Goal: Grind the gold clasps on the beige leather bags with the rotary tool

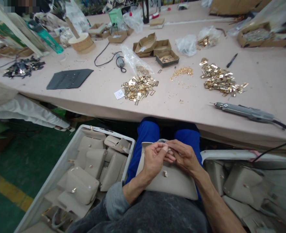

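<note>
A beige leather bag lies on my lap, a small gold fitting on its front. My left hand and my right hand meet at the bag's top edge. Both have their fingers curled and pinched together there. A tiny gold part shows between the fingertips; I cannot make out what it is. Blue trousers show under the bag.
A grey bin with several beige bags stands at my left, another bin at my right. On the pink table lie piles of gold fittings, small cartons, an electric screwdriver and a dark leather piece.
</note>
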Tool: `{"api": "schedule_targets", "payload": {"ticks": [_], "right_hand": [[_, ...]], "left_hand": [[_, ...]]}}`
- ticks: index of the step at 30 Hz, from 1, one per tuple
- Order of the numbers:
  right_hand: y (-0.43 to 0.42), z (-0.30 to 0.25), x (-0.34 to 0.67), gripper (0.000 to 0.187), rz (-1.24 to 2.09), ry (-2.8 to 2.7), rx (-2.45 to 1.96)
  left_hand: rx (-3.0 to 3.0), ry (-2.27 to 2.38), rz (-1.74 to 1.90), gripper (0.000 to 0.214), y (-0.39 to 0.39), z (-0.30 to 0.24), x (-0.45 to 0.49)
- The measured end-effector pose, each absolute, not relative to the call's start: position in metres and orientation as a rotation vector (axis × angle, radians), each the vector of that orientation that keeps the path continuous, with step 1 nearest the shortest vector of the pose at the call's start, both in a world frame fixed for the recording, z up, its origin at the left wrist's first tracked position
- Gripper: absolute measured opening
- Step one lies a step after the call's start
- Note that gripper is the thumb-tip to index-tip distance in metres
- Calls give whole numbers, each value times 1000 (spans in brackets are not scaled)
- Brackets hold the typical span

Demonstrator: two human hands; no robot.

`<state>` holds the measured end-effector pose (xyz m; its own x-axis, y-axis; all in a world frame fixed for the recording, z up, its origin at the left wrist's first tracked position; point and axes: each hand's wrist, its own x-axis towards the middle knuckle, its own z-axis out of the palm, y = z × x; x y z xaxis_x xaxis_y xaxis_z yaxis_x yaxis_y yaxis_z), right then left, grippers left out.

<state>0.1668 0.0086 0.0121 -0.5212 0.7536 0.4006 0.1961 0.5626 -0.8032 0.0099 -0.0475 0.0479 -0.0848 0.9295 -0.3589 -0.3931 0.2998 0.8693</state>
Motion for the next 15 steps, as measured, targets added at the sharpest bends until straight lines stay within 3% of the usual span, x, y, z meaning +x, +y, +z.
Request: {"api": "schedule_targets", "payload": {"ticks": [7,15], "right_hand": [[10,29,163,22,998,-2037,-789],[7,28,168,19,1037,-2090,-839]], "left_hand": [[1102,1399,1268,22,-48,43,2],[1696,1470,1253,21,-41,47,-2]]}}
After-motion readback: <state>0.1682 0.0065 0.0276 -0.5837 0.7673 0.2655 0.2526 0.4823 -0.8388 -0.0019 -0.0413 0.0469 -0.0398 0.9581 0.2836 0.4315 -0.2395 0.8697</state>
